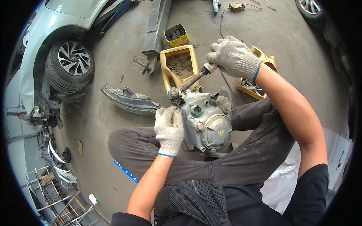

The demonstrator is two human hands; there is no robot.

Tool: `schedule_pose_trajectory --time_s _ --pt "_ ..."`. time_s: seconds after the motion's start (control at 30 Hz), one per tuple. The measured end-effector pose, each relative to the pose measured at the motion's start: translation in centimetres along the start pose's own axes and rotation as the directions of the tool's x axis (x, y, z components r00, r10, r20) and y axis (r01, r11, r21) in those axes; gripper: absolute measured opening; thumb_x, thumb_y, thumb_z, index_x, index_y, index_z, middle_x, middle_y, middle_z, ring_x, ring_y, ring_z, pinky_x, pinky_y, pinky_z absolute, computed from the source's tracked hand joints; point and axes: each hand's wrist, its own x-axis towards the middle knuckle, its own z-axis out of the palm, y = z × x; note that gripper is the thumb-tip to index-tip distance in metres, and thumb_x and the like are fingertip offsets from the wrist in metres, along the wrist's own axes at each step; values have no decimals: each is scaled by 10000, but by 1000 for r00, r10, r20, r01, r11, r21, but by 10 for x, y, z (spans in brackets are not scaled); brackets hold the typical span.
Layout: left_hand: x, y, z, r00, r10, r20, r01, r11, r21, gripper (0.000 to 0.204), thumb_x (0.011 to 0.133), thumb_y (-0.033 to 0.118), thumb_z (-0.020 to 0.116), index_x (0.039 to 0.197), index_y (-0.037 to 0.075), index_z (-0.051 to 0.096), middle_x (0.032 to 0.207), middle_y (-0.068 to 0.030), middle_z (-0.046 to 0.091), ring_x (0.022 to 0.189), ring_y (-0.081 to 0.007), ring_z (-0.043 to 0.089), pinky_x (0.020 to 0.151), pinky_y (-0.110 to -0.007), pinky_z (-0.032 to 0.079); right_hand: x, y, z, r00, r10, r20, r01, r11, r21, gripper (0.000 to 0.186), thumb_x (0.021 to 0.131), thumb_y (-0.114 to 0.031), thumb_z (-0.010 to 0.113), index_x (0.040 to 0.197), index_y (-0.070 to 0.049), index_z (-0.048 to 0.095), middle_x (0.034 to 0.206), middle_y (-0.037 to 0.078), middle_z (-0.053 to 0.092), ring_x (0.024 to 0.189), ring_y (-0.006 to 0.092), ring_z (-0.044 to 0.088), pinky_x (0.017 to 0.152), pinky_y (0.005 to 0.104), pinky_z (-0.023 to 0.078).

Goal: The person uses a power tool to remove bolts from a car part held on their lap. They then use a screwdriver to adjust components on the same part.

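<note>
A grey car headlight housing point(213, 113) rests in my lap, its back with the round cap facing up. My right hand point(235, 54), in a knitted white glove, is closed around the handle of a soldering iron point(195, 79). The iron's thick dark barrel slants down to the left, its end at the housing's upper left corner. My left hand point(169, 126), gloved too, is at the housing's left edge, fingers pinched together just below the iron's end. A thin dark piece shows at those fingertips, too small to name. A cord runs up from behind my right hand.
Ahead stand a cut-open yellow jug point(164, 62) with small parts and a yellow tub point(182, 40) of hardware. Another cut jug point(250, 89) holds tools. A long dark lamp part point(130, 100) lies left. A metal post point(152, 41) and a car wheel point(71, 66) stand beyond.
</note>
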Motion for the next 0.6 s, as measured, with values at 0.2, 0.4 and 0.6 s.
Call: schedule_pose_trajectory --time_s 0.2,0.4,0.6 --pt "0 -3 1 1000 -7 7 7 1000 14 168 892 91 678 1017 -9 727 954 -179 649 867 -341 654 787 -409 534 2 -3 -5 1000 -7 19 7 1000 -4 213 885 -196 695 1097 -188 714 1046 51 692 1071 237 665 958 403 505" --pt "0 -2 0 1000 22 -1 -22 1000 18 167 895 90 673 1017 -11 727 958 -185 650 873 -348 656 792 -412 535 2 -3 -9 999 13 48 -12 1000 -20 215 882 -195 708 1096 -190 722 1049 47 694 1067 232 668 957 397 513" --pt "0 -3 0 1000 7 6 -7 1000 21 167 897 92 672 1016 -11 727 960 -186 652 876 -348 656 797 -415 536 3 -3 -12 1000 -4 -1 4 1000 -20 150 875 -237 745 1014 -184 724 989 26 669 1030 208 653 935 371 507"
